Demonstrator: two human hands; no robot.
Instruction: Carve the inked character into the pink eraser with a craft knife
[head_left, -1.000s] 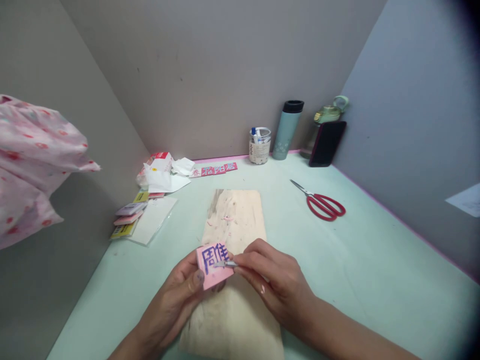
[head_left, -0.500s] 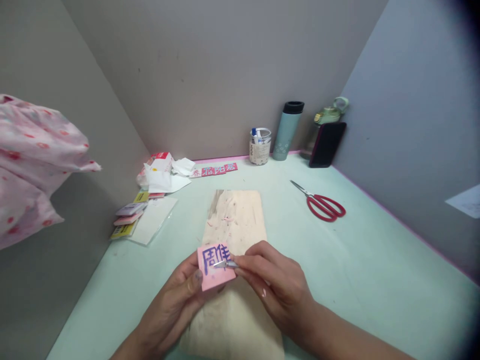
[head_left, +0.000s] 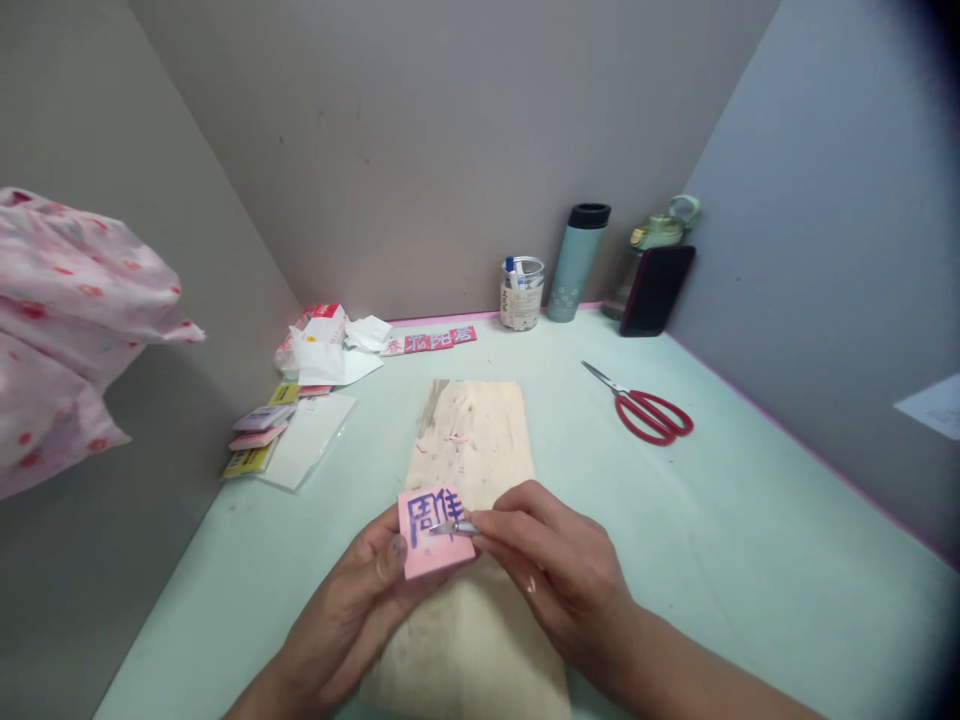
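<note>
A pink square block [head_left: 439,558] with a purple character drawn on its top face is gripped along its left side by my left hand [head_left: 352,595]. My right hand [head_left: 562,560] pinches a small metal carving knife [head_left: 465,527], whose blade lies over the lower middle of the character. A tiny pale shaving sticks to a finger of my right hand. Both hands are above a pale wooden board [head_left: 480,410] with dark smudges and a few pink shavings on it.
Red-handled scissors [head_left: 652,415] lie to the right. Behind stand a pen jar [head_left: 521,295], a blue tumbler [head_left: 577,265], a green-lidded bottle [head_left: 660,230] and a dark phone [head_left: 658,290]. Carved pink pieces [head_left: 439,340], tissues [head_left: 319,358] and packets [head_left: 255,440] are at back left. Spotted cloth [head_left: 75,320] hangs left.
The block has tilted very slightly in my left hand, and the knife has barely shifted with it. Both hands keep the same hold.
</note>
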